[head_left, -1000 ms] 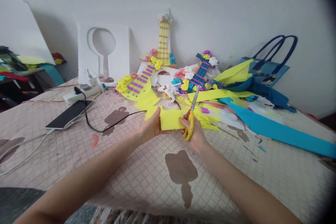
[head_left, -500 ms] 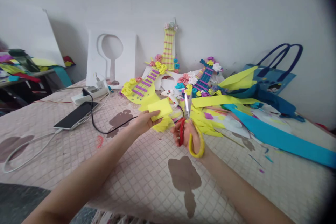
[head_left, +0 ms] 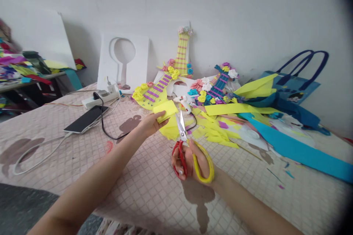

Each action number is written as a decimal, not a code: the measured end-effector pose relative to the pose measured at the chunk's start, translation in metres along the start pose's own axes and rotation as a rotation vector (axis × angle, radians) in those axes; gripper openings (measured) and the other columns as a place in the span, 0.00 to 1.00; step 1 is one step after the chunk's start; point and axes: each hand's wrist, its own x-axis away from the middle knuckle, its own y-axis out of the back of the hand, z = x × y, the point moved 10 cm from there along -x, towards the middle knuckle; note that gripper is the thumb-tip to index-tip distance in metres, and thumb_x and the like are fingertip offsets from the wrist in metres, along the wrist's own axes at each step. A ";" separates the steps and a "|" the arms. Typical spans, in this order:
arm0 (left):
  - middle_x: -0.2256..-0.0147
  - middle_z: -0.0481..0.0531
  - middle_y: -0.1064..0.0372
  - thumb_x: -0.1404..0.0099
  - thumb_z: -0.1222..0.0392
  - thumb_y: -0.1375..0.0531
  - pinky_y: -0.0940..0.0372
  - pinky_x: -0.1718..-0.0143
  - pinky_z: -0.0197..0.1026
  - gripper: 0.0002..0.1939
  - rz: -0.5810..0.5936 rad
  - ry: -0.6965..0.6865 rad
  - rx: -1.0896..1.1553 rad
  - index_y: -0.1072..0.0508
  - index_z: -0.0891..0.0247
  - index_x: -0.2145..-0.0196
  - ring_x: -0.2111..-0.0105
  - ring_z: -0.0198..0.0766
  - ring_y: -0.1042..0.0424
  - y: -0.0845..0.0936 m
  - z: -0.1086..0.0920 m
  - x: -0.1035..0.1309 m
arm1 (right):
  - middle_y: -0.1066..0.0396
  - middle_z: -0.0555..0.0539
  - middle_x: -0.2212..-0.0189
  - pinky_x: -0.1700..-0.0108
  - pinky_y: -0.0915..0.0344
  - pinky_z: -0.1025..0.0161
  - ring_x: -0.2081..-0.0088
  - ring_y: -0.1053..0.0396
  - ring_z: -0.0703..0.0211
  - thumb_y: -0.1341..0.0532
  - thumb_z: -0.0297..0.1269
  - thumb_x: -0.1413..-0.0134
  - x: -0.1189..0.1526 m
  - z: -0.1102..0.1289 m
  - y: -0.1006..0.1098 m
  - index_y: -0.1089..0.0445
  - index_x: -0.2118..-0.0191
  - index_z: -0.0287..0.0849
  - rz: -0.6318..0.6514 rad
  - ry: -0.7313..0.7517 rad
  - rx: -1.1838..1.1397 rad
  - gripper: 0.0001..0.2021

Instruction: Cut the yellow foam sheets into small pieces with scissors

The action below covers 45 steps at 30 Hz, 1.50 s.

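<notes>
Left hand fingers are pinching a small yellow foam piece at its near edge, holding it just above the tabletop at centre frame. Right hand fingers are threading the red and yellow loops of the scissors, gripping them closed; blades are pointing up toward the piece, tips near it but apart. Judgement: for a clean cut, the piece should be kept taut and level, blades opened wide and fed in from the free edge, away from the pinching fingers. Yellow scraps are lying just beyond; a phone is charging at centre left.
</notes>
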 end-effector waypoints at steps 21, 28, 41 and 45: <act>0.72 0.51 0.28 0.47 0.73 0.38 0.29 0.71 0.31 0.07 -0.015 -0.008 -0.024 0.31 0.67 0.69 0.75 0.30 0.28 0.000 -0.001 0.000 | 0.33 0.48 0.77 0.80 0.43 0.66 0.82 0.39 0.64 0.54 0.63 0.49 0.001 0.002 0.000 0.38 0.70 0.41 -0.035 -0.031 -0.025 0.27; 0.70 0.51 0.28 0.46 0.73 0.39 0.29 0.71 0.32 0.06 -0.028 -0.007 -0.030 0.30 0.68 0.69 0.73 0.31 0.28 -0.002 -0.001 0.004 | 0.33 0.48 0.79 0.80 0.43 0.66 0.83 0.39 0.64 0.53 0.64 0.51 0.001 0.004 -0.001 0.38 0.71 0.41 -0.049 -0.035 -0.027 0.27; 0.63 0.54 0.27 0.46 0.71 0.37 0.29 0.69 0.32 0.07 0.100 -0.047 -0.099 0.27 0.68 0.67 0.70 0.32 0.28 -0.011 0.000 0.004 | 0.33 0.48 0.77 0.80 0.43 0.65 0.82 0.40 0.65 0.53 0.63 0.49 0.000 0.005 0.002 0.38 0.70 0.41 -0.048 -0.026 -0.060 0.26; 0.63 0.54 0.27 0.47 0.70 0.36 0.30 0.69 0.32 0.08 0.137 -0.055 -0.139 0.27 0.67 0.67 0.70 0.31 0.28 -0.016 0.000 0.007 | 0.32 0.47 0.76 0.80 0.43 0.65 0.81 0.39 0.64 0.54 0.62 0.48 -0.001 0.003 0.005 0.38 0.70 0.40 -0.058 -0.035 -0.073 0.26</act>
